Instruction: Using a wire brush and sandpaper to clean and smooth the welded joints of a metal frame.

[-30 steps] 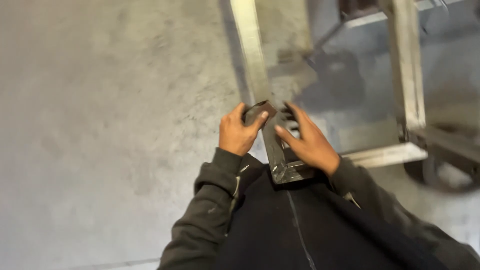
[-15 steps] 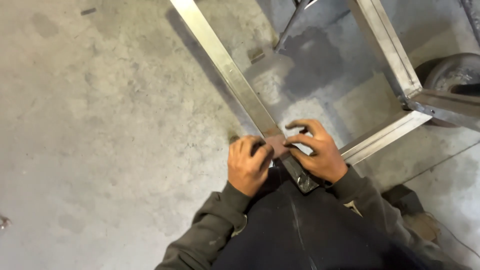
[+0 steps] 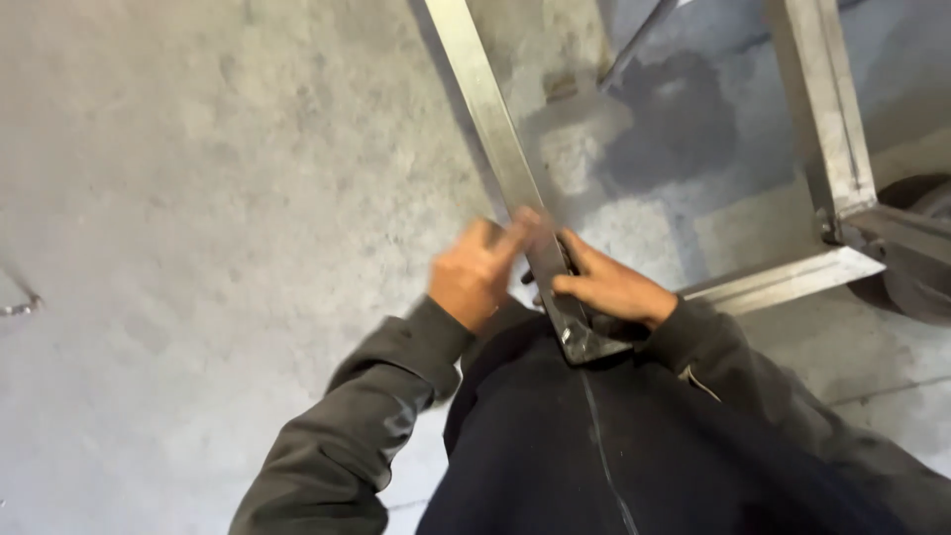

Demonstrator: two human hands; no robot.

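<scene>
A welded frame of square steel tube stands in front of me; its long left bar (image 3: pixel 490 129) runs from the top of the view down to a corner (image 3: pixel 584 342) at my chest. My left hand (image 3: pixel 480 272) is blurred, its fingers laid against the left side of that bar just above the corner. My right hand (image 3: pixel 614 289) rests on the bar's right side, its fingers over a small dark object that is mostly hidden. Both sleeves are dark grey.
The frame's near cross bar (image 3: pixel 783 280) runs right to a second upright tube (image 3: pixel 822 109). A dark wheel (image 3: pixel 916 258) sits at the right edge. A thin rod (image 3: pixel 634 45) lies on the stained concrete floor (image 3: pixel 198 198) behind the frame.
The view has shifted and the frame sits more upright in it. My left hand has lifted and moved along the bar, now blurred. My right hand stays at the corner.
</scene>
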